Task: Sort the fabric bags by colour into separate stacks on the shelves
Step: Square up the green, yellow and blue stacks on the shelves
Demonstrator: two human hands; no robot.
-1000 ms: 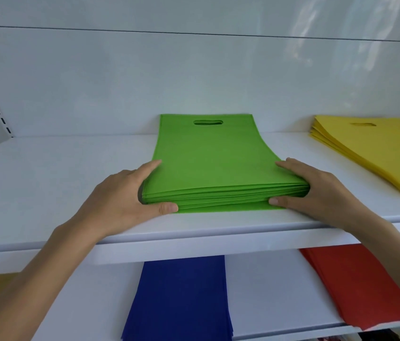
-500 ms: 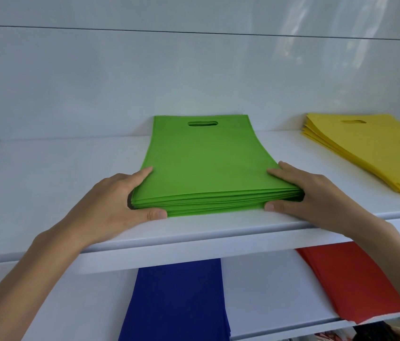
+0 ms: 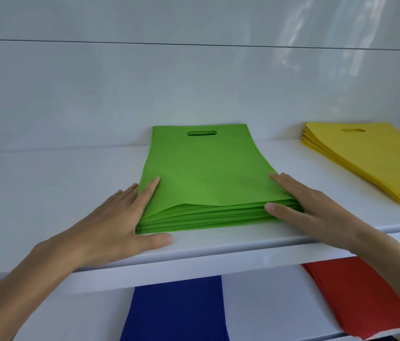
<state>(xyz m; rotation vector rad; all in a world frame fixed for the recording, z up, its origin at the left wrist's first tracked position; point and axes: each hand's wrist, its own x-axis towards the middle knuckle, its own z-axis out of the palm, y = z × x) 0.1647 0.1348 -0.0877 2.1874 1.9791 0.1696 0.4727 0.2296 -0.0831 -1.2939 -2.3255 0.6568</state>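
Straight-fingered left hand (image 3: 120, 217) and right hand (image 3: 312, 210) are pressing one green stack (image 3: 206, 173); yellow stack (image 3: 371, 158), blue stack (image 3: 176, 313), red stack (image 3: 356, 291): one each

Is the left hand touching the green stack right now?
Touching. Head view: the left hand lies flat against the left edge of the green stack, forefinger on its top.

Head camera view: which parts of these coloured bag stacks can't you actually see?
Blue stack: head view, front cut by the bottom edge, back hidden under the upper shelf.
Red stack: head view, back under that shelf.
Yellow stack: head view, right side cut by the frame edge.
Green stack: head view, near sides covered by left hand and right hand.
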